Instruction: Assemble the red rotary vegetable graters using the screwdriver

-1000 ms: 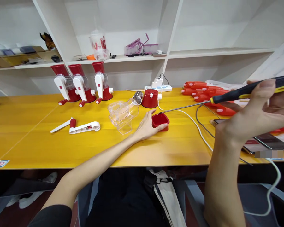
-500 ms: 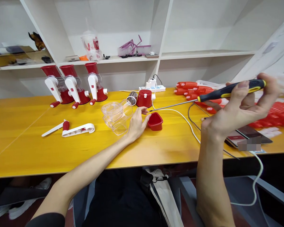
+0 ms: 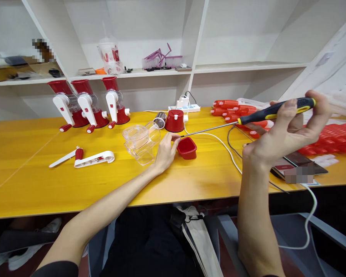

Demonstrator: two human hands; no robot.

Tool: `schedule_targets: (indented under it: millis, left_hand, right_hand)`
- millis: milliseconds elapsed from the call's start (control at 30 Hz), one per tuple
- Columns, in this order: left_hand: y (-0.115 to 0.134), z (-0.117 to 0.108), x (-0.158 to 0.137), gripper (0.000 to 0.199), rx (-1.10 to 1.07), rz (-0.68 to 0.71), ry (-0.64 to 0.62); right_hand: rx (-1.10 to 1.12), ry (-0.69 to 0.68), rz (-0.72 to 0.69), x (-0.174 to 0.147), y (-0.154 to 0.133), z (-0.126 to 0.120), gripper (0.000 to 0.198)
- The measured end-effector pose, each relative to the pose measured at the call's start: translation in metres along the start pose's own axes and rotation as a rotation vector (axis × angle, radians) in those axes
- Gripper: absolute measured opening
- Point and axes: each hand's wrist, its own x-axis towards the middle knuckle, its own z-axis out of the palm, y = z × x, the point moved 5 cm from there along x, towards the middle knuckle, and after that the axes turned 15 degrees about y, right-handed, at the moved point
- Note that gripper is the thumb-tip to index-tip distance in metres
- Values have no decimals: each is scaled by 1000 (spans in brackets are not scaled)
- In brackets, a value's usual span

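Observation:
My right hand point(image 3: 288, 125) grips a screwdriver point(image 3: 273, 112) by its black and yellow handle, raised above the table. Its long thin shaft slopes down to the left. At the shaft's tip, the fingers of my left hand point(image 3: 166, 151) are pinched together; whatever lies between them is too small to make out. Just right of that hand stands a small red hopper cup point(image 3: 187, 149), its opening facing up. On the other side, a clear plastic grater housing point(image 3: 141, 142) lies close by. Behind are a red base point(image 3: 175, 120) and a metal grater drum point(image 3: 160, 120).
Three assembled rotary graters point(image 3: 115, 103) stand at the back left. A white crank handle point(image 3: 95, 159) lies on the left of the table point(image 3: 60, 188). A power strip point(image 3: 192, 108), a white cable point(image 3: 219, 140), red plastic parts point(image 3: 334, 138) and a dark flat device point(image 3: 296, 165) are farther right.
The whole view has shifted slightly to the left. Both hands keep nearly the same pose, with the screwdriver tip still at my left fingertips.

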Motion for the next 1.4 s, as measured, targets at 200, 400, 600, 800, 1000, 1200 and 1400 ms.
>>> schedule_targets:
  millis: [200, 400, 600, 800, 1000, 1200, 1400]
  left_hand:
    - [-2, 0, 0, 14, -21, -40, -11]
    - [-5, 1, 0, 20, -124, -96, -7]
    - [-8, 3, -1, 31, -201, -187, 11]
    - [-8, 2, 0, 38, -187, -176, 2]
    - [-8, 3, 0, 42, -208, -191, -31]
    - [-7, 3, 0, 45, -220, -181, -40]
    - [-9, 4, 0, 47, -211, -184, -49]
  right_hand:
    - [-23, 9, 1, -2, -1, 0, 29]
    - [-3, 24, 19, -1, 3, 0, 31]
    - [-14, 46, 65, 6, 15, -4, 33]
    - [-1, 79, 110, 5, 23, -6, 36]
    - [-50, 78, 103, 3, 22, -6, 38]
    - [-19, 67, 98, 1, 16, -3, 38]
    - [-31, 63, 105, 1, 18, -4, 38]
